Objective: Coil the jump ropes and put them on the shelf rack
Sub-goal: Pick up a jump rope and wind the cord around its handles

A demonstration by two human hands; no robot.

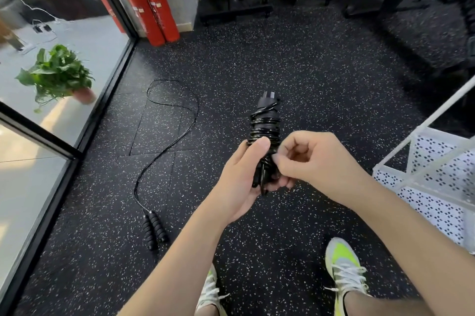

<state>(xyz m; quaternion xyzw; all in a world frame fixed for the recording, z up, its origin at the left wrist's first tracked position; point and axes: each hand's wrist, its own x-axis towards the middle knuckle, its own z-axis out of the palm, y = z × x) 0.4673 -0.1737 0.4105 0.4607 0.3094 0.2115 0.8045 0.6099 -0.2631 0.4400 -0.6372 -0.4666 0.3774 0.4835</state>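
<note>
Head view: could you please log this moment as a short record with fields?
left hand: grips coiled jump rope, thumb on the coils
right hand: pinches the cord at the coil's lower end
second jump rope: uncoiled on floor, handles side by side
shelf rack: white, at right; no rope seen on it

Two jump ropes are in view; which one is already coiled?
The jump rope in the hands: its cord is wound around its handles, held by the left hand. The other jump rope lies uncoiled on the floor.

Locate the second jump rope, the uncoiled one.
Head view, left of centre: the uncoiled jump rope lies on the speckled floor, handles nearest the person, below the two extinguishers.
</note>
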